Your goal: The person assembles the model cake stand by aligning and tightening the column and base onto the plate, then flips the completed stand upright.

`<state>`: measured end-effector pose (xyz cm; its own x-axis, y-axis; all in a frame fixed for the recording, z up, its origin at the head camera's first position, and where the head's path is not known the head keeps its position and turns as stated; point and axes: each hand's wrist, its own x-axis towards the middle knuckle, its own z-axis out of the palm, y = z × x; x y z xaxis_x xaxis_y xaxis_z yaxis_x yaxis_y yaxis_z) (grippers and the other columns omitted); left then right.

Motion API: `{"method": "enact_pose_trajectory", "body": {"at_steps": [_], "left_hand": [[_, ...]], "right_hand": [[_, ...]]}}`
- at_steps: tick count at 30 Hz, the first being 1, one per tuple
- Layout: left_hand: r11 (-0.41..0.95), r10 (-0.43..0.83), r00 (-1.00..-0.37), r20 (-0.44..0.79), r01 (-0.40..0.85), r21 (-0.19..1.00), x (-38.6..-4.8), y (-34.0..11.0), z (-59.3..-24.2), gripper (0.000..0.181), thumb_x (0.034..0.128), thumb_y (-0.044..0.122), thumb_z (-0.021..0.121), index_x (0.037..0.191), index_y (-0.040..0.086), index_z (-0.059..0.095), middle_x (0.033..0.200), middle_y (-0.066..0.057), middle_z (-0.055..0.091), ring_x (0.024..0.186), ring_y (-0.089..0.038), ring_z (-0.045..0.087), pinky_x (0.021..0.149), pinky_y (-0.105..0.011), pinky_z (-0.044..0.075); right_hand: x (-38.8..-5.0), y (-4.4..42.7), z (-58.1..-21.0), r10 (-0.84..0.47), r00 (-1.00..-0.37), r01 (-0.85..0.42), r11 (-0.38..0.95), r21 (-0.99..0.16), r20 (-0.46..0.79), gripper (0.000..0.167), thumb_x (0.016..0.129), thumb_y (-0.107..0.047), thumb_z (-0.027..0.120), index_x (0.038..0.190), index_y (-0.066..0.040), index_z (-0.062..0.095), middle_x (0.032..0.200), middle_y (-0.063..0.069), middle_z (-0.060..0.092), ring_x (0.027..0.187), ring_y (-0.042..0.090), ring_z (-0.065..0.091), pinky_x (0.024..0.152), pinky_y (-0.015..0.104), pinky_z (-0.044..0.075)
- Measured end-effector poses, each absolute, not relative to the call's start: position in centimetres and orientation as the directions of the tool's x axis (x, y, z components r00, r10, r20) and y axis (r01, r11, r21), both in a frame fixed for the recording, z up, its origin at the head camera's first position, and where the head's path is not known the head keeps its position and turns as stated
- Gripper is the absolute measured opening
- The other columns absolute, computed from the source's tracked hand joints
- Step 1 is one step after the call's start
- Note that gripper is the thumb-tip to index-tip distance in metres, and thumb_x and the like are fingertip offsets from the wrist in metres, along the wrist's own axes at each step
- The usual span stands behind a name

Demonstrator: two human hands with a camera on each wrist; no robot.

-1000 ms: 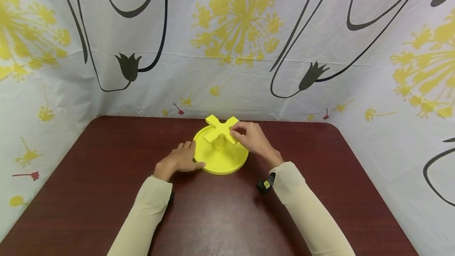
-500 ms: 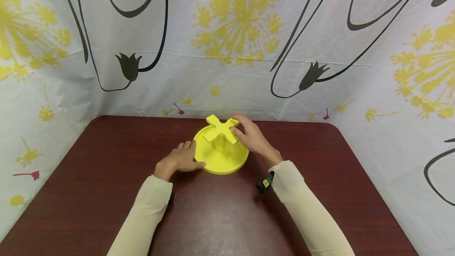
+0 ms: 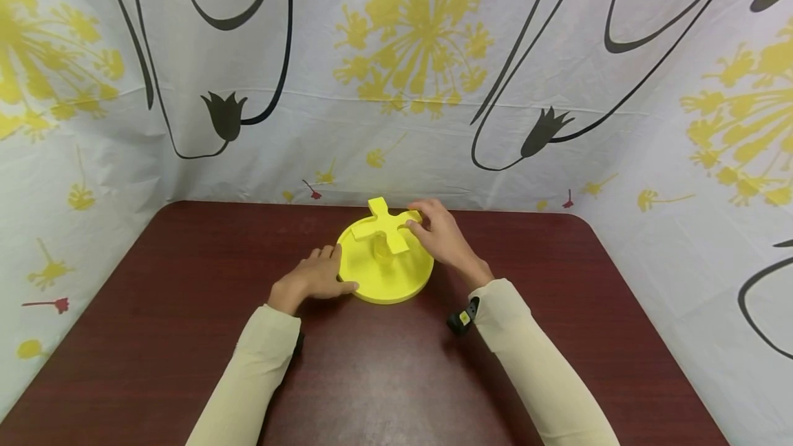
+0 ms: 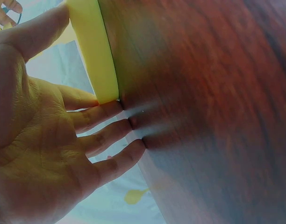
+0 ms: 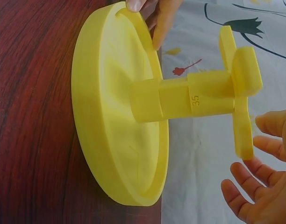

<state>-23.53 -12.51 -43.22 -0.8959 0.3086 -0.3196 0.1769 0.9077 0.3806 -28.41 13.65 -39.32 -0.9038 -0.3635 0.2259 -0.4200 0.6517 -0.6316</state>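
A round yellow base [image 3: 387, 288] with a raised rim stands on the table, and a thick central post [image 5: 180, 99] marked "35" rises from it. On top sits a four-armed yellow cross-shaped knob [image 3: 385, 227]. My right hand [image 3: 442, 236] has its thumb and index finger about the knob's right arm, while the other fingers are spread and loose in the right wrist view. With its fingers nearly straight, my left hand [image 3: 317, 275] rests against the base's left side. In the left wrist view, its thumb touches the rim [image 4: 94, 51] and several fingertips reach the tabletop.
The dark red wooden table [image 3: 384, 377] ends just behind the base. A white sheet [image 3: 279, 143] with yellow and grey flower prints hangs behind and at both sides. A black wrist device [image 3: 461, 320] is strapped below the right sleeve.
The cross-shaped knob has turned clockwise as seen from above. My right fingers first spread wider, then moved with its right arm. My left hand and the base have stayed put.
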Motion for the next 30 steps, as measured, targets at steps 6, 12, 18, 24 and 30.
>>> {"method": "enact_pose_trajectory", "body": {"at_steps": [6, 12, 18, 24, 30], "left_hand": [[0.908, 0.309, -0.894, -0.324, 0.176, 0.380, -23.48, -12.50, -43.12, 0.098, 0.0937, 0.053, 0.059, 0.156, -0.006, 0.011, 0.156, -0.027, 0.025, 0.144, -0.045, 0.025, 0.114, -0.058, 0.028], [0.906, 0.310, -0.895, -0.320, 0.177, 0.383, -23.49, -12.55, -43.00, 0.097, 0.0941, 0.051, 0.059, 0.156, -0.006, 0.012, 0.156, -0.028, 0.025, 0.143, -0.045, 0.025, 0.113, -0.058, 0.028], [0.904, 0.314, -0.893, -0.322, 0.177, 0.390, -23.46, -12.55, -42.97, 0.097, 0.0943, 0.051, 0.059, 0.156, -0.006, 0.011, 0.157, -0.028, 0.023, 0.145, -0.046, 0.022, 0.114, -0.058, 0.027], [0.905, 0.314, -0.890, -0.331, 0.175, 0.388, -23.55, -12.56, -43.06, 0.097, 0.0945, 0.052, 0.058, 0.156, -0.006, 0.010, 0.158, -0.028, 0.022, 0.145, -0.045, 0.022, 0.114, -0.058, 0.026], [0.904, 0.312, -0.892, -0.326, 0.173, 0.391, -23.57, -12.57, -43.14, 0.098, 0.0938, 0.052, 0.059, 0.156, -0.006, 0.011, 0.158, -0.027, 0.023, 0.145, -0.045, 0.023, 0.114, -0.058, 0.027]], "right_hand": [[-28.43, 13.75, -39.32, -0.342, -0.911, -0.408, 0.668, -0.623, 0.230, 0.031, 0.100, -0.019, 0.060, 0.127, -0.005, 0.064, 0.110, 0.012, 0.055, 0.088, 0.024, 0.048, 0.074, 0.037, 0.041], [-28.41, 13.79, -39.44, -0.358, -0.906, -0.418, 0.662, -0.622, 0.228, 0.027, 0.100, -0.019, 0.059, 0.123, -0.006, 0.066, 0.105, 0.010, 0.057, 0.084, 0.022, 0.048, 0.072, 0.036, 0.040], [-28.25, 13.66, -39.47, -0.361, -0.906, -0.416, 0.664, -0.621, 0.220, 0.027, 0.100, -0.021, 0.060, 0.122, -0.008, 0.067, 0.115, 0.008, 0.064, 0.085, 0.022, 0.052, 0.075, 0.036, 0.044], [-27.86, 13.51, -39.26, -0.365, -0.910, -0.404, 0.662, -0.631, 0.199, 0.022, 0.099, -0.022, 0.061, 0.116, -0.011, 0.069, 0.116, 0.006, 0.067, 0.095, 0.023, 0.060, 0.082, 0.039, 0.049], [-27.77, 13.33, -39.17, -0.372, -0.907, -0.408, 0.662, -0.629, 0.196, 0.015, 0.099, -0.021, 0.063, 0.108, -0.014, 0.072, 0.105, 0.002, 0.071, 0.089, 0.020, 0.062, 0.077, 0.035, 0.051]]}}
